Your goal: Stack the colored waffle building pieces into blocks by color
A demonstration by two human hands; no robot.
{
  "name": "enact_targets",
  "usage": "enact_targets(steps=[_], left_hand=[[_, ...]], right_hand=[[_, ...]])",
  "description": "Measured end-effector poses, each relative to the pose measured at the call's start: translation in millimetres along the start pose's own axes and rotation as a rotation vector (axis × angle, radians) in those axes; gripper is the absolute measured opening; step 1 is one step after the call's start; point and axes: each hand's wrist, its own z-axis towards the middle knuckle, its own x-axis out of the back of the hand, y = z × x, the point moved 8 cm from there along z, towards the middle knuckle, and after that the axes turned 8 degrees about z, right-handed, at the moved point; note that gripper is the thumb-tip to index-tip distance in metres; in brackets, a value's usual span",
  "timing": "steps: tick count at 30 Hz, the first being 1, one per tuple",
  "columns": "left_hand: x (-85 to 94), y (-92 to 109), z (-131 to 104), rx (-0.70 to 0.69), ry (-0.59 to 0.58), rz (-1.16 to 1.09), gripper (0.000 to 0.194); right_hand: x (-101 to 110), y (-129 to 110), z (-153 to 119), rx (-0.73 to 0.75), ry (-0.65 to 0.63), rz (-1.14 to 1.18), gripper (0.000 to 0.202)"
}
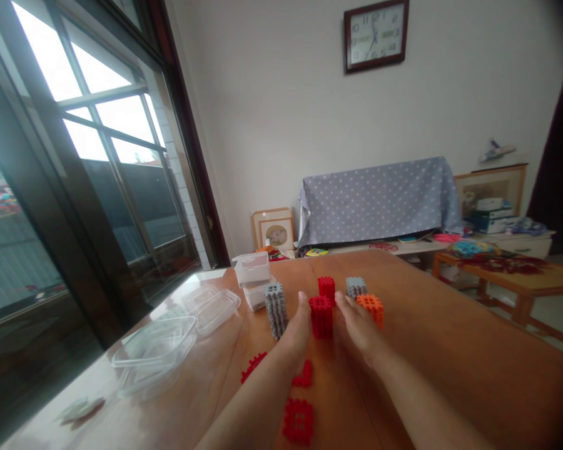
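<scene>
Both hands reach forward over the brown table [431, 350]. A red stack of toothed pieces [321, 317] stands between them. My left hand [298, 328] is upright at its left side, fingers stretched out. My right hand [356, 319] lies along the right side, also with straight fingers; whether either palm touches the stack cannot be told. Behind is a second red stack [326, 289]. A tall grey stack [276, 312] is left of my left hand; another grey stack [355, 286] and an orange stack [371, 307] are beyond my right hand. Nearer lies a flat red piece [299, 421], with others partly behind my left arm.
Clear plastic containers [154, 342] and a lid [216, 312] lie on the left. A white box [253, 270] sits at the back left. A small crumpled packet [79, 409] is near the left edge. Beyond the table is a cloth-covered object [380, 200].
</scene>
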Motion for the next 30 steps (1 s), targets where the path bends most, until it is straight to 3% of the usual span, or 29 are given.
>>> enact_targets(steps=[4, 7, 11, 13, 16, 19, 23, 30], left_hand=[[35.0, 11, -20, -0.069, 0.076, 0.143, 0.07], [53.8, 14, -34, -0.094, 0.067, 0.243, 0.055], [66.3, 15, -41, -0.124, 0.079, 0.27, 0.037], [69.0, 13, -41, -0.131, 0.092, 0.26, 0.033], [71.8, 5, -39, -0.129, 0.103, 0.246, 0.031], [74.6, -2, -39, -0.135, 0.108, 0.244, 0.03], [77.9, -3, -40, -0.134, 0.124, 0.284, 0.027], [81.4, 6, -46, -0.167, 0.168, 0.333, 0.026]], right_hand=[[10, -10, -4, -0.024, 0.062, 0.024, 0.042], [-18, -21, -16, 0.038, -0.18, -0.081, 0.036], [-63, -3, -46, 0.047, -0.559, -0.368, 0.022], [-75, 11, -58, 0.05, -0.68, -0.505, 0.018], [-80, 25, -67, 0.041, -0.798, -0.657, 0.029], [-81, 27, -69, 0.038, -0.825, -0.703, 0.028], [-82, 23, -67, 0.043, -0.769, -0.708, 0.018], [-74, 18, -59, 0.024, -0.685, -0.651, 0.02]])
